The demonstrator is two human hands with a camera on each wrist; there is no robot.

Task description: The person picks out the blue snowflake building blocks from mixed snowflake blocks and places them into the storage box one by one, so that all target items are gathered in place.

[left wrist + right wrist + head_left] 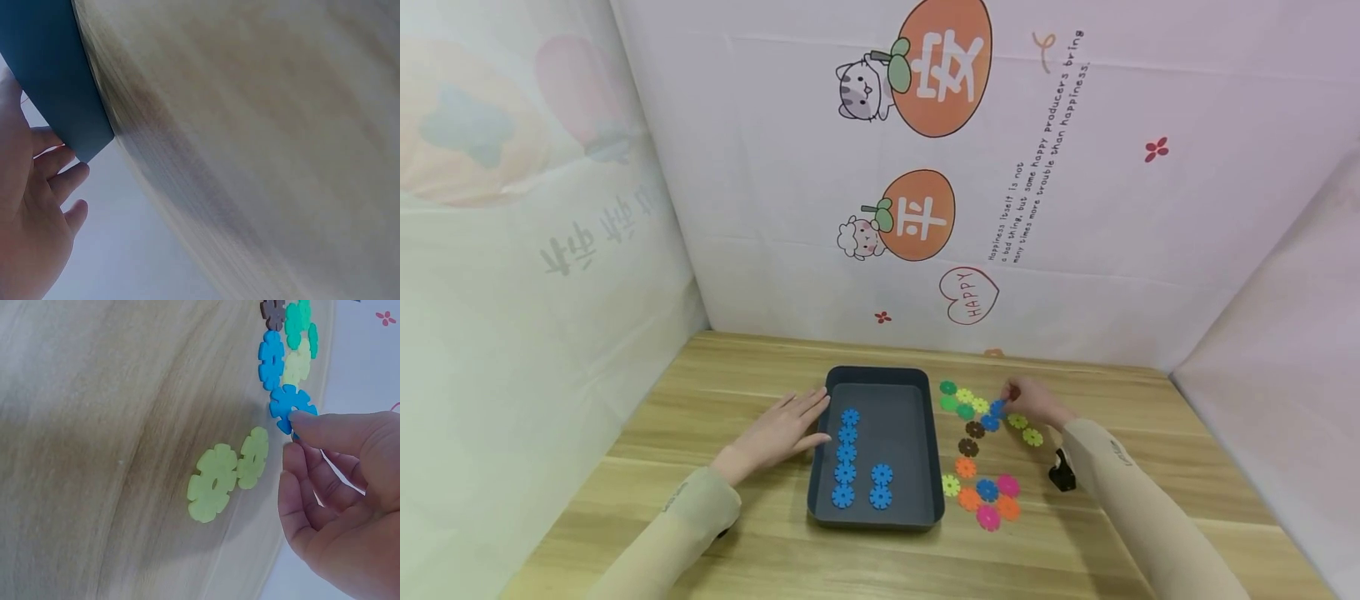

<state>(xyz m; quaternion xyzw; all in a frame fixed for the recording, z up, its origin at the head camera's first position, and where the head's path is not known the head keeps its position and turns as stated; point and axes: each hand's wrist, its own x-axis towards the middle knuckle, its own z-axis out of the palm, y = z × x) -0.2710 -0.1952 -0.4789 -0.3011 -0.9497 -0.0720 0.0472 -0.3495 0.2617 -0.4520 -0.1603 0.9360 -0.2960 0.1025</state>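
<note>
Against the left wall of a dark grey tray [917,467], my left hand [778,433] rests with its fingers extended; in the left wrist view the fingertips touch the outer side of the tray. Inside the tray, several blue snowflake discs [847,453] form a column on the left, with two more blue discs [882,475] beside it. My right hand [1036,402] is right of the tray and pinches a blue snowflake disc [290,401] between thumb and fingers. A second blue disc [271,360] lies flat right by it. Two yellow-green discs [214,482] lie near the hand.
Green discs [949,402], pale yellow discs [965,395] and brown discs [968,447] lie right of the tray. Closer to me are orange discs [966,467], pink discs [988,517] and a blue disc [987,490]. A printed cloth wall [790,275] stands behind the wooden table [760,558].
</note>
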